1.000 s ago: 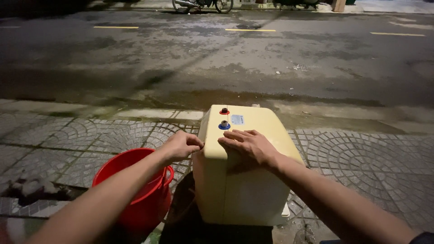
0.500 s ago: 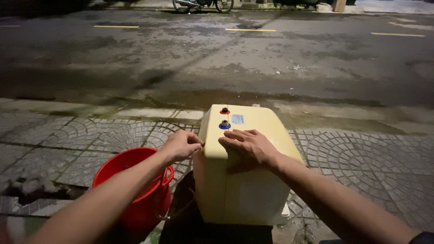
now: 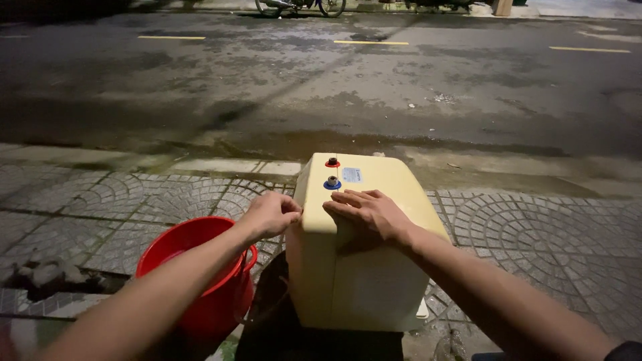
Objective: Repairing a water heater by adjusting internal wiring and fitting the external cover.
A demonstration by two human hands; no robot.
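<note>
A cream-yellow box-shaped tank (image 3: pixel 374 281) stands in front of me on a dark support. Its top has a red-ringed fitting (image 3: pixel 332 162), a blue-ringed fitting (image 3: pixel 332 182) and a small pale label. My right hand (image 3: pixel 366 212) lies flat on the top, fingers apart, just behind the blue fitting. My left hand (image 3: pixel 271 213) is curled against the tank's upper left edge, fingers closed and touching it. Whether it grips anything small is hidden.
A red plastic bucket (image 3: pixel 200 267) with a wire handle stands left of the tank under my left forearm. Patterned paving stones (image 3: pixel 521 227) surround me, broken rubble (image 3: pixel 47 274) lies at left. Beyond the kerb runs a dark wet road (image 3: pixel 321 87) with a parked motorbike (image 3: pixel 301 7).
</note>
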